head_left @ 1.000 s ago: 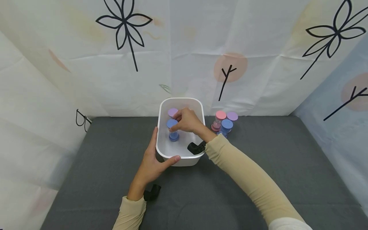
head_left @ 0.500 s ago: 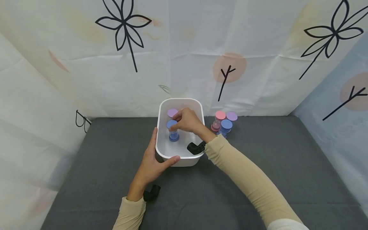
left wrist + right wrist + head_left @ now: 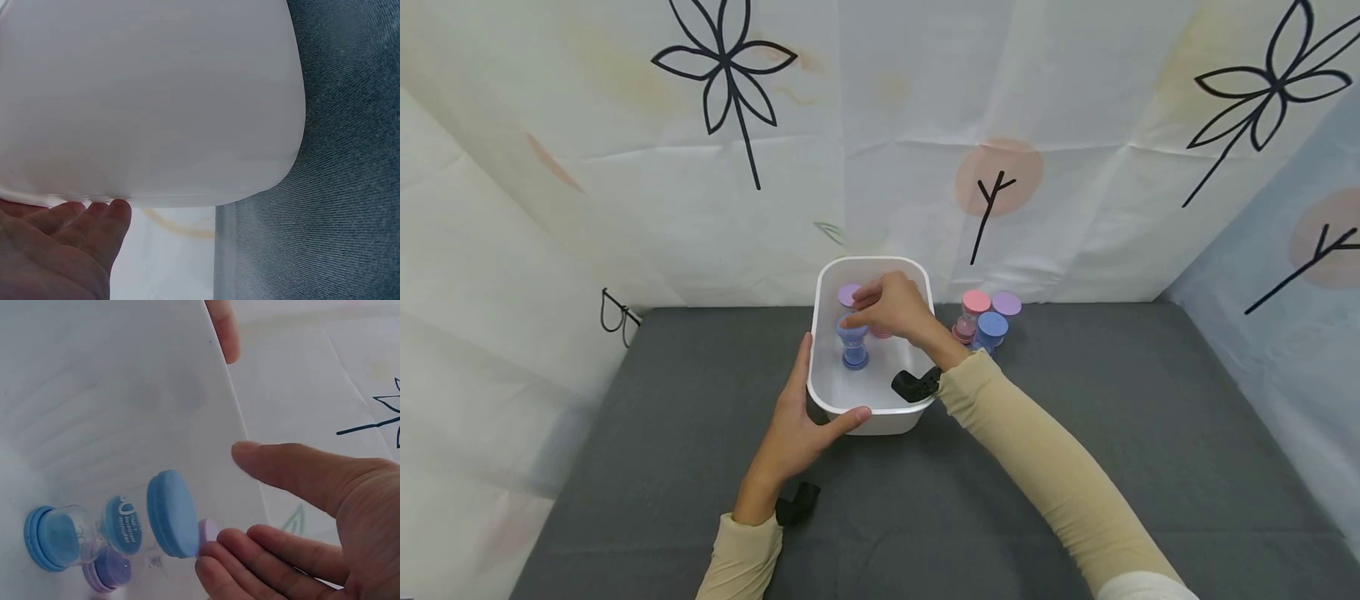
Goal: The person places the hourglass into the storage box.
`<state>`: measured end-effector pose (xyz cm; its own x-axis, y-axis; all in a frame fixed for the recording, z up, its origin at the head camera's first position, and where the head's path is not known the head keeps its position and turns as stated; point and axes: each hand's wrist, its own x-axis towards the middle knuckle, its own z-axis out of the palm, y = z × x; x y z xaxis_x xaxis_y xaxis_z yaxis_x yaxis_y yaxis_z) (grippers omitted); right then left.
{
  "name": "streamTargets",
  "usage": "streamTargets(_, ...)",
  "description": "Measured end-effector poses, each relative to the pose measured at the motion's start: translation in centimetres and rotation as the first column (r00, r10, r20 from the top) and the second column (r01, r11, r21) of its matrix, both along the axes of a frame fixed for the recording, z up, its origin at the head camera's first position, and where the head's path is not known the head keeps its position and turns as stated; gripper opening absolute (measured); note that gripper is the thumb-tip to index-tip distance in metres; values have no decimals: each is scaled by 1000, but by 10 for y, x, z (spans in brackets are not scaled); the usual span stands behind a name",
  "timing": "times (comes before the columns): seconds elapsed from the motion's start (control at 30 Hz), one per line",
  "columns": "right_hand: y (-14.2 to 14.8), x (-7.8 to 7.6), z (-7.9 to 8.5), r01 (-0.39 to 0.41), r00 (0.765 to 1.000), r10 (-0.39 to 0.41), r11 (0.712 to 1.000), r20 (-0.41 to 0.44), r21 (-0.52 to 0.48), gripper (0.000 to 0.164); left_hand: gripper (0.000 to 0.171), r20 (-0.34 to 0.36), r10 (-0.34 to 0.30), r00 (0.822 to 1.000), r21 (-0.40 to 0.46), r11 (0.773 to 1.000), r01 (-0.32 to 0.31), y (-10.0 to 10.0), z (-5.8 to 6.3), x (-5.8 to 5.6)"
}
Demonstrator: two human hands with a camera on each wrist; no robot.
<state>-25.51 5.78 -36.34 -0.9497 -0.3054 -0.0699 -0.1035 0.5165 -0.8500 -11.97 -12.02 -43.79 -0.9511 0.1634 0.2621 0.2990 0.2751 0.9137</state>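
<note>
A white plastic box (image 3: 872, 398) stands before me. Inside it, a blue sand timer (image 3: 854, 357) stands upright near the left wall. Behind that is a purple sand timer (image 3: 848, 294), and a bit of a pink one (image 3: 882, 335) shows under my right hand. My right hand (image 3: 891, 310) hovers over the blue timer; in the right wrist view its thumb and fingers are spread apart, the blue cap (image 3: 172, 512) free between them. My left hand (image 3: 797, 429) rests against the box, straight fingers along its outer left wall and thumb at the front rim.
Right of the box stand a pink sand timer (image 3: 976, 302), a purple one (image 3: 1006, 303) and a blue one (image 3: 992, 327) close together. Black wrist cameras (image 3: 916, 386) sit on both wrists. A printed cloth (image 3: 887, 125) hangs behind the grey table (image 3: 1075, 375).
My right hand has let go of the blue sand timer and risen slightly, its fingers spreading. The timer stays in the box. My left hand has not moved.
</note>
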Motion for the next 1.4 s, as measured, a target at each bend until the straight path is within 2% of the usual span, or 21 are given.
streamTargets(0.23,17,3,15,-1,1000,-1,988,-14,-153,49,118,-3,-3,1000,16,1000,3,1,-1,-1)
streamTargets(0.47,38,13,29,35,999,-30,941,21,-337,50,118,-6,4,1000,5,1000,-4,0,-2,-1)
streamTargets(0.8,70,33,34,76,996,-88,902,-9,-424,53,118,-2,8,1000,-1,1000,-8,0,-2,0)
streamTargets(0.97,87,43,30,102,991,-131,886,-33,-453,52,118,-3,5,1000,-1,1000,-5,1,-2,0)
streamTargets(1.07,96,48,26,113,987,-154,866,-45,-486,48,119,-9,4,1000,-3,1000,-4,1,-1,-1)
streamTargets(1.3,113,56,8,134,982,-183,849,-47,-510,50,119,-19,5,1000,-1,1000,-5,0,-1,-1)
streamTargets(1.4,120,58,-1,151,978,-204,822,-37,-549,51,119,-21,4,1000,-1,1000,-4,0,-1,-1)
